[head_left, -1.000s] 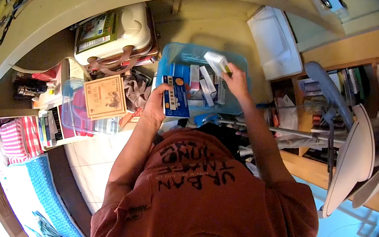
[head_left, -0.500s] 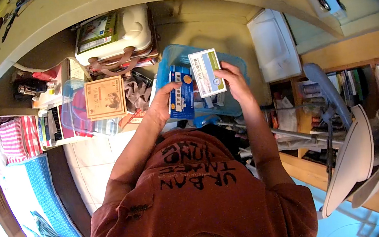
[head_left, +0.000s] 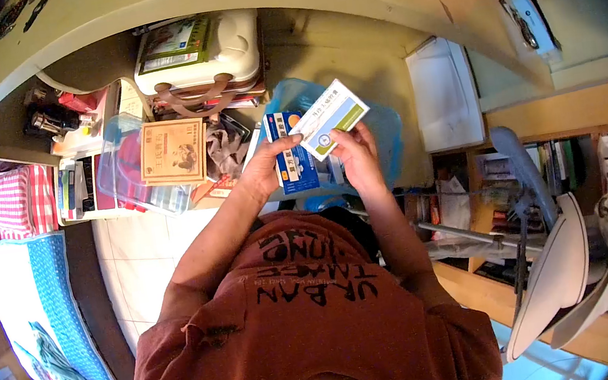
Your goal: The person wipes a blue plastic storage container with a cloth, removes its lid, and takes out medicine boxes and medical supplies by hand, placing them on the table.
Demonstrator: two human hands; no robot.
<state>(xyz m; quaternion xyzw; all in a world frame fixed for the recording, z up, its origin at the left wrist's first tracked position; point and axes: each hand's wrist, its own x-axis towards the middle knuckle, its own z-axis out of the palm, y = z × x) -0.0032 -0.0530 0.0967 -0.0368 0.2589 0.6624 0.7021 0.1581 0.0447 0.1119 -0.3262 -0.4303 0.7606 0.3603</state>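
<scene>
My left hand [head_left: 267, 165] is closed on a blue medicine box [head_left: 297, 167] with white label panels and an orange round mark, held upright. In my right hand [head_left: 359, 157] is a white and green medicine box [head_left: 333, 120], tilted, its lower left corner overlapping the blue box near my left thumb. Whether the left thumb also grips the white box I cannot tell. Behind and beneath both boxes stands a translucent blue plastic bin [head_left: 387, 131]; its contents are mostly hidden by my hands and the boxes.
A tan printed box [head_left: 173, 152] lies on a clear plastic container [head_left: 116, 150] at left. Behind it is a white case [head_left: 234, 52] with brown handles. A white tray [head_left: 446, 96] leans at the back right. A pale hat [head_left: 553, 275] hangs at right, near bookshelves.
The white and green box has tilted and moved left, now overlapping the blue box. My right hand has moved left and slightly down with it. The camera view has shifted a little.
</scene>
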